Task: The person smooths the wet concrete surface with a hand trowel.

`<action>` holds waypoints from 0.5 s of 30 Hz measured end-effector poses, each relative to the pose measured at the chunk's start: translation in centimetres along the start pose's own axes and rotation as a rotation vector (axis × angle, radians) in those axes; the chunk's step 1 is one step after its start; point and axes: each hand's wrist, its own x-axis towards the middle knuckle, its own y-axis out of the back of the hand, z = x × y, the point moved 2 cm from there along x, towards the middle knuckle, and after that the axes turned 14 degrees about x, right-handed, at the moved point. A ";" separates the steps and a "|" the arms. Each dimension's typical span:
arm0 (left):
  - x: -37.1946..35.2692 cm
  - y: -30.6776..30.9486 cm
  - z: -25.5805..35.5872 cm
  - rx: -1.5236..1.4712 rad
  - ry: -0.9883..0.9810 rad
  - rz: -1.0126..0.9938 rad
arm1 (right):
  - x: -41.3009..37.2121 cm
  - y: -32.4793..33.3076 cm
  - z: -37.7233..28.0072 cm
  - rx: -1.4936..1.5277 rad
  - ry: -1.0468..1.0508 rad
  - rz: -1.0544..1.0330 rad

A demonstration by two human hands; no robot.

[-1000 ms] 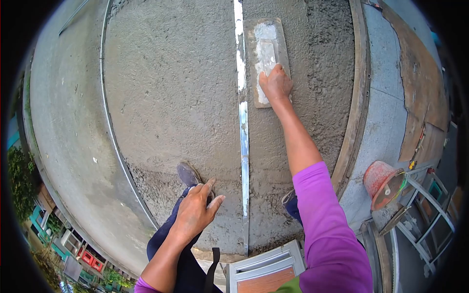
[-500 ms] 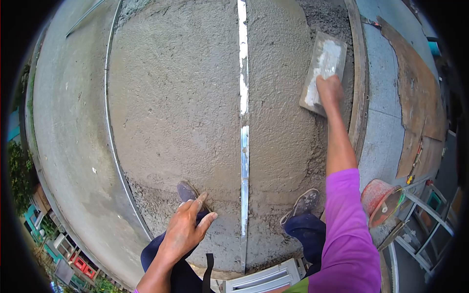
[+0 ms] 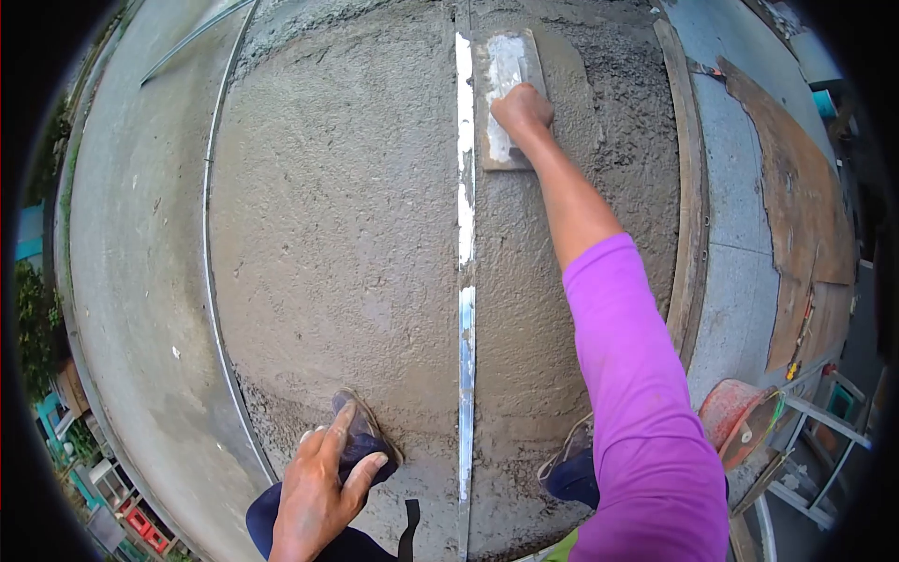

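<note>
My right hand (image 3: 523,109) grips the handle of a rectangular hand float (image 3: 507,64), whose back is smeared white. The float lies flat on wet, rough grey concrete (image 3: 337,215), just right of a long straight metal strip (image 3: 466,244). Its working face is hidden underneath. Low on the left, my left hand (image 3: 318,489) hangs over my knee and shoe (image 3: 359,426) with fingers apart and nothing in it. Some grey residue marks its fingers.
A metal edge rail (image 3: 209,234) bounds the concrete on the left, a wooden board (image 3: 691,187) on the right. Beyond the board are brown sheeting (image 3: 796,178), a red bucket (image 3: 733,417) on its side and a metal ladder-like frame (image 3: 824,421).
My right hand has swept the float left and forward, from beside the right-hand board to the metal strip. My left hand has dropped slightly lower and left, still open.
</note>
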 end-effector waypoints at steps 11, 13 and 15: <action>-1.4 -0.6 -0.7 -0.032 0.038 -0.143 | -2.6 11.1 15.7 -0.027 -0.175 0.155; -1.5 -0.8 -0.8 -0.067 0.002 -0.139 | -7.5 12.7 18.9 -0.045 -0.237 0.218; -1.6 -1.4 -1.2 -0.066 -0.034 -0.149 | -12.8 13.6 21.7 -0.085 -0.251 0.224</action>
